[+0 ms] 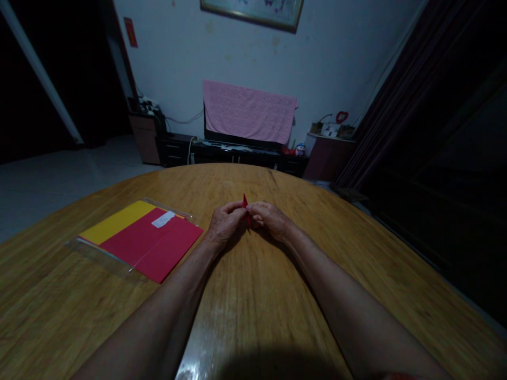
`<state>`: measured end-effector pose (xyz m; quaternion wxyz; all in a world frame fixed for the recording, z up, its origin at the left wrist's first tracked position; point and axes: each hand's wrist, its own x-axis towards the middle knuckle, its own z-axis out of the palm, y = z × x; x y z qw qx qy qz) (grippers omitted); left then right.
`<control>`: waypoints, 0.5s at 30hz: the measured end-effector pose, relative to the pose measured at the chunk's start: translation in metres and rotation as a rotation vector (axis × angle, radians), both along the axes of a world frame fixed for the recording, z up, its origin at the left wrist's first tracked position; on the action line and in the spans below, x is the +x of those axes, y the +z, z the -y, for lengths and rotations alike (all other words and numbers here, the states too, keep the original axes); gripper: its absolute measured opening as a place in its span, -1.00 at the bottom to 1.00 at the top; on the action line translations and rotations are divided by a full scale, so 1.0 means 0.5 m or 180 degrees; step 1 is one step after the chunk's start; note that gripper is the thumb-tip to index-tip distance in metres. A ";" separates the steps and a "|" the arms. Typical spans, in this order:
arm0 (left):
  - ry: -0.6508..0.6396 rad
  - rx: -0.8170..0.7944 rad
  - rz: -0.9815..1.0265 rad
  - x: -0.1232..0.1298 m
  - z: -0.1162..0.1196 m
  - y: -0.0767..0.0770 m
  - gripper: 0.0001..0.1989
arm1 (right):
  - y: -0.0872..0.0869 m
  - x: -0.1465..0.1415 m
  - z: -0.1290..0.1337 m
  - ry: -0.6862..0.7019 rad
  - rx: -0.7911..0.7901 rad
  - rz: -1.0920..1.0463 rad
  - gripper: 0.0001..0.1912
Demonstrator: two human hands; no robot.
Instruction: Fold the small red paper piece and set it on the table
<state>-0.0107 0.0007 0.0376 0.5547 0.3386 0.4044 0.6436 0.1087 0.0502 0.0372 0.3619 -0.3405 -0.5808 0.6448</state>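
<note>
1. Near: wooden table (257, 306), rounded at its far edge. Both bare forearms reach in over it from the near side; a dark shadow lies between them at the near edge, with a patch of glare just to its left.
2. Left of the left forearm: flat packet on the table. Red sheet (158, 253) on its right, yellow sheet (119, 221) on its left, clear sleeve (114, 264) showing past the edges, small white label (162, 219) toward the far side.
3. Mid-table, right of the packet: left hand (225, 224) and right hand (271, 219), close together.
4. Between them: small red folded piece (245, 200), set on edge, one point up and away, a lower tip showing below. Fingers of both hands narrow, pinching it from either side. Exact folds too small to read.
5. Beyond the table: low dark cabinet (178, 150); pink cloth (249, 111) draped over a dark panel; small figurine (300, 150) to its right.
6. Far right: dark curtain (380, 111). Far wall, high: framed picture (257, 13), partly cut off.
</note>
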 end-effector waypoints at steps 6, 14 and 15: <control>0.0053 -0.0022 -0.0114 -0.009 -0.004 0.000 -0.75 | -0.004 0.003 -0.008 0.0097 0.0051 0.0023 -0.83; -0.0193 -0.0012 0.0166 -0.017 -0.001 0.006 -0.78 | 0.001 0.008 0.006 0.0508 -0.0148 -0.0251 -0.75; -0.0195 -0.0013 0.0188 -0.017 0.000 0.007 -0.77 | 0.000 0.009 0.007 0.0566 -0.0159 -0.0287 -0.73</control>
